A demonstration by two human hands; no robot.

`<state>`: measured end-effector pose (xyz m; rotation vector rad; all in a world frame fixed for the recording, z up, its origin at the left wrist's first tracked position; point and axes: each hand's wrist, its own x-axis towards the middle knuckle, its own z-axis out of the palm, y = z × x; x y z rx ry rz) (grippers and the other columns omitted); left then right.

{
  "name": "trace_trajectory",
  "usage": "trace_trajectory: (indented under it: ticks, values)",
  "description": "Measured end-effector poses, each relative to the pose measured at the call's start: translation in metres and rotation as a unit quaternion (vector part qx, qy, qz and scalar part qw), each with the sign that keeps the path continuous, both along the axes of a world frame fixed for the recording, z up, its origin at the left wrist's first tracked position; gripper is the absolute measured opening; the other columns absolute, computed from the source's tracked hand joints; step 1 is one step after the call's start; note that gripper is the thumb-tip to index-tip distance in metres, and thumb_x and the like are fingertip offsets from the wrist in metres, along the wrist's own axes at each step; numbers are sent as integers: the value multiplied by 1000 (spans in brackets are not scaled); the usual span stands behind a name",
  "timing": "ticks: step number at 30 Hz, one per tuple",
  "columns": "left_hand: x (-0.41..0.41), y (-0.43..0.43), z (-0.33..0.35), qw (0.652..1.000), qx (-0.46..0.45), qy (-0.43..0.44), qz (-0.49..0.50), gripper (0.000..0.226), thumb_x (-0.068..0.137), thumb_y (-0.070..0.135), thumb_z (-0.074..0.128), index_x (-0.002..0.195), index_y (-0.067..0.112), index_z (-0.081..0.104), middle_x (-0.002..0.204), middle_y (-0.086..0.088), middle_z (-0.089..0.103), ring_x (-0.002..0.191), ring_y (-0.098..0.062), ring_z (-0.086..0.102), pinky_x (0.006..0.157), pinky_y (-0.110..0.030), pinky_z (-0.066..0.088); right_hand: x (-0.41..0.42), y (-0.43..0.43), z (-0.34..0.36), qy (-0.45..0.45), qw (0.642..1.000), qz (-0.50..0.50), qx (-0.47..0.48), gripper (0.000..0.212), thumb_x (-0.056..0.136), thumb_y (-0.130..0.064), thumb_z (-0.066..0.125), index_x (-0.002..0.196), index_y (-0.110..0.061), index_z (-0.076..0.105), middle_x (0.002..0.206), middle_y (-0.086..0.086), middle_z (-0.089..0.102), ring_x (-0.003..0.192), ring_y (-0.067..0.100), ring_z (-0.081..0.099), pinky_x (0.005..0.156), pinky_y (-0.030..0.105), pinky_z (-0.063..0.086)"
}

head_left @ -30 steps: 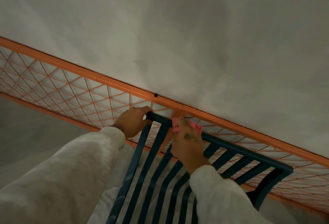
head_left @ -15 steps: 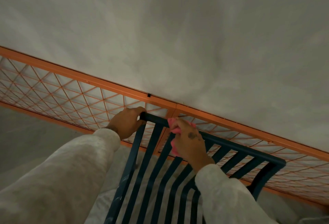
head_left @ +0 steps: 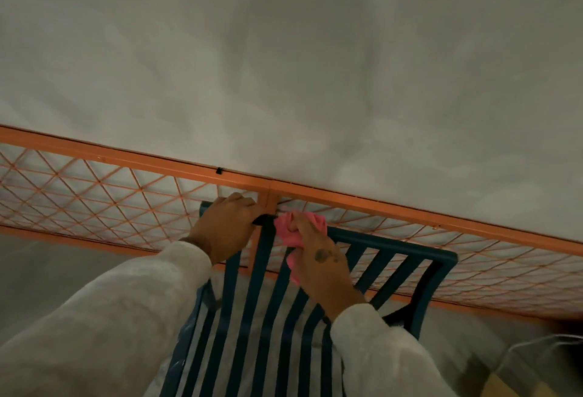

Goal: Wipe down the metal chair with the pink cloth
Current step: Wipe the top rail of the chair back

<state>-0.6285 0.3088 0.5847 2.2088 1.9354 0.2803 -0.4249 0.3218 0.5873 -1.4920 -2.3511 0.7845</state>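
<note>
Dark teal slatted metal chair point(head_left: 394, 244) seen from above, its back's top rail running left to right just near of an orange metal mesh fence panel point(head_left: 94, 194), grey concrete surface point(head_left: 284, 65) beyond

Left grip point(head_left: 225, 229), a bare hand, has its fingers curled over the far-left end of the top rail, wrapped tight on the metal, steadying the chair

Right grip point(head_left: 318, 257), the other bare hand, is closed round a bunched pink cloth point(head_left: 291, 232), fingers pinching the wad down onto the top rail just right of the left grip; part of the cloth hangs down the near side by the slats. Cloth and left knuckles look almost touching, cannot tell if they meet

Step in hand, as judged: wiping the top rail of the back, at its left end. Most of the rail to the right, the right corner and the slats look not yet covered from this pose

To do it well: the left grip should brace firm so the chair does not rock into the fence; the right grip should wrap the cloth round the rail, not just dab the top, then drag in one long stroke toward the right corner, with pressure on the far side too. Fence mesh is close behind, so knuckles or cloth could snag there. Each slat then wants a top-to-bottom pull. Thin pale cable point(head_left: 536, 346) lies at the near right, clear of the work
</note>
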Motion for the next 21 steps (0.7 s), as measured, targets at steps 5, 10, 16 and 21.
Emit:
trace_trajectory:
  ticks: [5, 10, 16, 21]
  values:
    - [55, 16, 4, 999, 12, -27, -34, 39, 90, 16, 54, 128, 25, 58, 127, -1, 62, 116, -26, 55, 96, -44, 46, 102, 15, 4, -3, 994, -104, -12, 40, 93, -7, 49, 120, -36, 46, 100, -7, 61, 71, 14, 66, 62, 34, 61]
    - [97, 21, 10, 1000, -12, -25, -10, 39, 91, 23, 55, 130, 25, 56, 125, 0, 61, 115, -24, 55, 97, -42, 45, 186, 29, 9, 2, 977, -213, -35, 38, 92, -7, 51, 114, -37, 44, 94, -3, 60, 73, 16, 64, 70, 40, 60]
    - [115, 16, 15, 999, -20, -28, 22, 43, 87, 18, 62, 129, 20, 57, 126, -6, 62, 115, -27, 56, 98, -41, 46, 242, 47, 15, 56, 958, -279, -39, 31, 89, -4, 56, 113, -23, 50, 96, 4, 60, 78, 21, 63, 68, 34, 57]
    - [130, 9, 15, 998, -42, 11, 33, 57, 84, 24, 64, 138, 18, 47, 135, -7, 56, 122, -28, 52, 106, -44, 40, 250, 55, 22, 151, 947, -284, 1, 14, 100, -21, 50, 101, -32, 58, 94, 2, 68, 78, 25, 70, 59, 38, 62]
